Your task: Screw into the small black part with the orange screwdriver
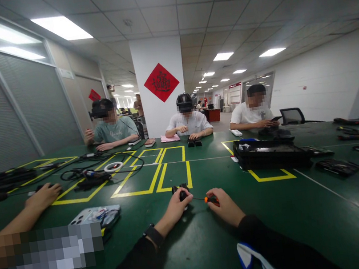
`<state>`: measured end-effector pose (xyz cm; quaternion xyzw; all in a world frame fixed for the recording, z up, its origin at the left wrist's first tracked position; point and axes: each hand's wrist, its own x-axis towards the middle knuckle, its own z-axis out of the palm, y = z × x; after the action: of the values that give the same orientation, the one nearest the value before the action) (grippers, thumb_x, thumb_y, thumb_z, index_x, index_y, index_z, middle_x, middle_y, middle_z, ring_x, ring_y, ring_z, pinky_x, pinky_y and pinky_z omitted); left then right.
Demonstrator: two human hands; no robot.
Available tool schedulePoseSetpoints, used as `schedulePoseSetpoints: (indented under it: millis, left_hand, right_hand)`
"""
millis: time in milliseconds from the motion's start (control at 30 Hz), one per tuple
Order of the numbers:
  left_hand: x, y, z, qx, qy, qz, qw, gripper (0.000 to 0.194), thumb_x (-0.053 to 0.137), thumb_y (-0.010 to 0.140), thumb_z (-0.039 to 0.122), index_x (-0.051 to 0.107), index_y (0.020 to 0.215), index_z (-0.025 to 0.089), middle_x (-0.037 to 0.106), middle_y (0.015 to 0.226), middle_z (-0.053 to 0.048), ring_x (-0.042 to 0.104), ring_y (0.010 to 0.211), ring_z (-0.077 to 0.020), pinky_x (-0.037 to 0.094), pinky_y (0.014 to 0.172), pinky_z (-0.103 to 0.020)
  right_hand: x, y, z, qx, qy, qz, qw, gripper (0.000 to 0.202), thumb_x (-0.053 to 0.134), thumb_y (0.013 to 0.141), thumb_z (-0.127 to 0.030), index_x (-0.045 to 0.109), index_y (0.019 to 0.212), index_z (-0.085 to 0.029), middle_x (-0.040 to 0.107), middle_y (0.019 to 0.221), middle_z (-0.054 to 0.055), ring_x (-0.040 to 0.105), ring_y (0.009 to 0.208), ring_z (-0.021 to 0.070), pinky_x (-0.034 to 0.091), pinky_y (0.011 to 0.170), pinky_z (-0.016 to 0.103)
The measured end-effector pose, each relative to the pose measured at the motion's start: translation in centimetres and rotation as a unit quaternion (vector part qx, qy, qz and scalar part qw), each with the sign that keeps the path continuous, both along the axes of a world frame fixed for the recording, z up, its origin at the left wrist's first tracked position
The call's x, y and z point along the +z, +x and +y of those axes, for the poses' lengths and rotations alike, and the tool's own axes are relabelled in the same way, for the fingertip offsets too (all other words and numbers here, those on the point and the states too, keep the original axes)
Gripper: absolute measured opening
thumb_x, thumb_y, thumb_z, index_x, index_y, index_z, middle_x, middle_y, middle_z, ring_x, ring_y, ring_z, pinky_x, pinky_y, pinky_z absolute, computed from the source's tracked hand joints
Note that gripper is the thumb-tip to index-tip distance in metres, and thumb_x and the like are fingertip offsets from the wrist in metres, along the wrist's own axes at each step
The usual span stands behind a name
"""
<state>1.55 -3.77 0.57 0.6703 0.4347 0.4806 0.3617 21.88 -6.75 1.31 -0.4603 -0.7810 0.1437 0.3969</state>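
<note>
On the green table (pixel 194 235), my left hand (pixel 175 204) is closed around a small black part (pixel 182 192), with a dark band on that wrist. My right hand (pixel 223 204) grips a screwdriver with an orange and black handle (pixel 211 200). The thin shaft of the screwdriver points left, its end close to the black part; whether the two touch is too small to tell. Both of my arms wear black sleeves.
Another person's hand (pixel 43 196) rests at the left, near black cables (pixel 88 177) and a silver case (pixel 95 214). A long black housing (pixel 270 152) lies at the right. Three people sit across the table. A blue and white strap (pixel 259 259) lies by my right forearm.
</note>
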Motion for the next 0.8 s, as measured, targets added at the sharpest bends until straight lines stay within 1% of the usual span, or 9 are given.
schedulePoseSetpoints:
  millis: [67, 200, 433, 567, 633, 700, 800]
  left_hand:
    - [-0.01, 0.03, 0.04, -0.004, 0.001, 0.005, 1.000, 0.024, 0.054, 0.070, 0.039, 0.050, 0.077, 0.017, 0.054, 0.073, 0.000, 0.049, 0.065, -0.0113, 0.039, 0.061, -0.022]
    - [-0.01, 0.05, 0.02, -0.005, 0.013, 0.008, 1.000, 0.022, 0.054, 0.070, 0.038, 0.050, 0.076, 0.017, 0.053, 0.075, 0.000, 0.050, 0.068, -0.0116, 0.040, 0.063, -0.022]
    - [0.35, 0.24, -0.58, -0.024, -0.024, -0.045, 0.998, 0.024, 0.048, 0.075, 0.036, 0.045, 0.093, 0.020, 0.052, 0.079, 0.001, 0.054, 0.067, -0.0102, 0.041, 0.062, -0.022]
    - [0.62, 0.25, -0.73, -0.018, -0.026, -0.025, 0.999, 0.021, 0.050, 0.073, 0.036, 0.047, 0.086, 0.019, 0.053, 0.074, 0.001, 0.053, 0.066, -0.0111, 0.040, 0.061, -0.022]
    - [0.68, 0.24, -0.71, -0.011, -0.021, -0.009, 1.000, 0.020, 0.050, 0.072, 0.035, 0.048, 0.082, 0.018, 0.053, 0.071, 0.001, 0.052, 0.066, -0.0115, 0.040, 0.061, -0.022]
    - [0.65, 0.22, -0.64, -0.008, -0.009, 0.001, 1.000, 0.019, 0.051, 0.072, 0.035, 0.049, 0.080, 0.018, 0.054, 0.071, 0.000, 0.051, 0.066, -0.0117, 0.040, 0.062, -0.023]
    - [0.42, 0.19, -0.44, -0.010, 0.004, 0.004, 1.000, 0.019, 0.051, 0.072, 0.035, 0.050, 0.080, 0.018, 0.054, 0.071, 0.000, 0.051, 0.067, -0.0116, 0.040, 0.064, -0.023]
  right_hand:
    - [-0.06, 0.12, 0.10, -0.007, 0.000, -0.014, 1.000, 0.018, 0.046, 0.075, -0.016, 0.056, 0.089, -0.017, 0.055, 0.088, 0.005, 0.048, 0.087, 0.0162, 0.037, 0.079, 0.028]
    - [-0.16, 0.17, 0.32, -0.001, -0.001, -0.033, 0.999, 0.018, 0.040, 0.078, -0.015, 0.058, 0.078, -0.016, 0.055, 0.082, 0.005, 0.048, 0.083, 0.0156, 0.037, 0.077, 0.028]
    - [-0.23, 0.20, 0.34, 0.020, -0.008, 0.001, 1.000, 0.013, 0.049, 0.073, -0.016, 0.057, 0.084, -0.017, 0.056, 0.083, 0.003, 0.051, 0.079, 0.0142, 0.040, 0.073, 0.026]
    - [-0.12, 0.27, 0.33, 0.017, -0.010, -0.001, 1.000, 0.013, 0.052, 0.074, -0.021, 0.058, 0.084, -0.016, 0.057, 0.083, 0.003, 0.051, 0.080, 0.0145, 0.039, 0.073, 0.026]
    - [0.07, 0.29, 0.33, 0.012, -0.012, -0.008, 1.000, 0.016, 0.048, 0.077, -0.024, 0.060, 0.083, -0.017, 0.058, 0.083, 0.003, 0.050, 0.081, 0.0150, 0.039, 0.074, 0.027]
    - [0.26, 0.30, 0.34, 0.011, -0.014, -0.014, 1.000, 0.022, 0.041, 0.082, -0.026, 0.062, 0.080, -0.017, 0.059, 0.080, 0.004, 0.050, 0.082, 0.0151, 0.038, 0.075, 0.027]
    - [0.35, 0.35, 0.39, 0.010, -0.013, -0.018, 1.000, 0.025, 0.040, 0.082, -0.025, 0.063, 0.076, -0.017, 0.059, 0.077, 0.004, 0.051, 0.080, 0.0152, 0.038, 0.075, 0.028]
